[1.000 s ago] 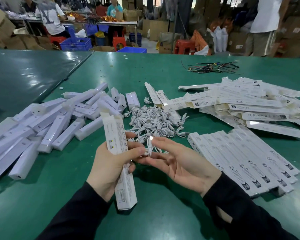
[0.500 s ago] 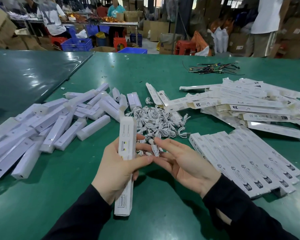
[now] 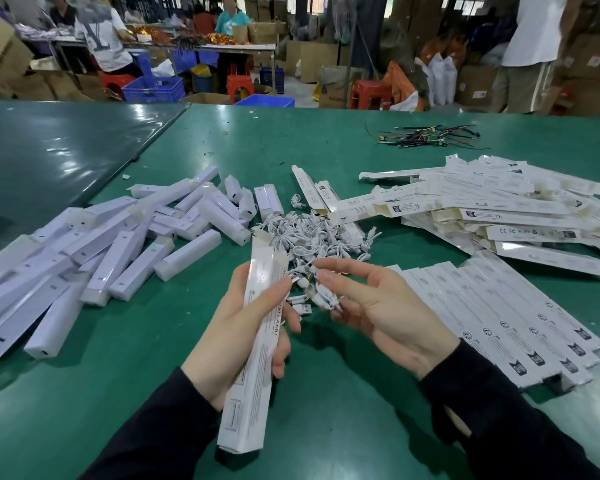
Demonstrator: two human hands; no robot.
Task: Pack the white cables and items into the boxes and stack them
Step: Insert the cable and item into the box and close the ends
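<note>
One long white box (image 3: 253,344) stands nearly upright in our left hand (image 3: 231,336), fingers wrapped round it. Our right hand (image 3: 378,306) pinches a coiled white cable (image 3: 321,294) beside it, over the cable pile (image 3: 312,239) on the green table (image 3: 343,410).

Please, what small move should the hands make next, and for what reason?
Probably the right hand should bring the coiled white cable it pinches to the open top end of the long box that the left hand grips. The flap looks open there, and the cable hangs just beside it.
</note>
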